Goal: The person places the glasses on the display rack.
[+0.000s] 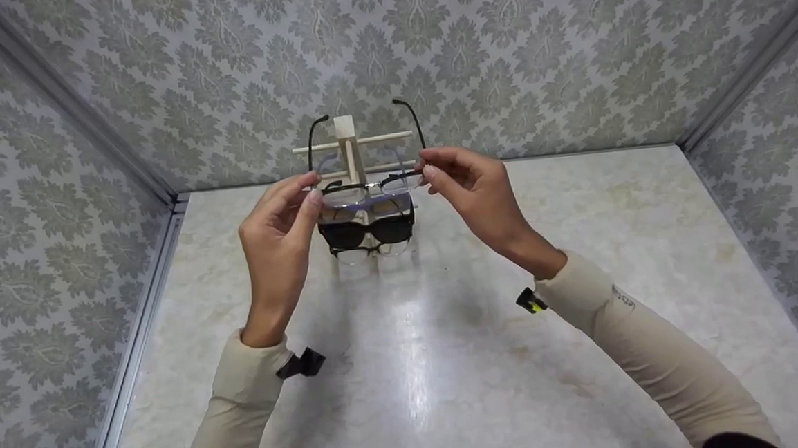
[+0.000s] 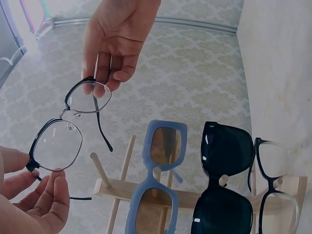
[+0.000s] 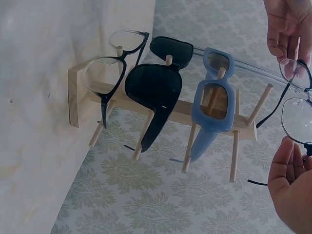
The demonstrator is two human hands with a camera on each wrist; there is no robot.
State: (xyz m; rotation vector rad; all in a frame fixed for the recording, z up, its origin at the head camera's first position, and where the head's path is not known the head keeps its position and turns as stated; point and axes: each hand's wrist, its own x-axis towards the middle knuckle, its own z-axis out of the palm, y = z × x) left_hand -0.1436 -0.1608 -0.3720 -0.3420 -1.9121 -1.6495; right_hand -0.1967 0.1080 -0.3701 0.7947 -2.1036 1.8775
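Note:
Both hands hold a pair of clear eyeglasses (image 1: 396, 177) with black upper rims and thin metal lower rims. My left hand (image 1: 281, 221) pinches one hinge corner, and my right hand (image 1: 473, 192) pinches the other. The temples are unfolded and point away, toward the back wall. In the left wrist view the eyeglasses (image 2: 57, 145) are apart from the top end of a wooden display stand (image 2: 131, 190). On that stand hang blue-framed glasses (image 3: 214, 126) with brown lenses, black sunglasses (image 3: 153, 85), and, lowest, clear glasses with dark upper rims (image 3: 113, 92).
The stand's upper pegs (image 1: 387, 138) jut out sideways behind the held pair. A pale marbled tabletop (image 1: 580, 240) spreads around the stand. Patterned panels (image 1: 416, 57) rise at the back and both sides. Small black devices (image 1: 303, 363) are strapped at the wrists.

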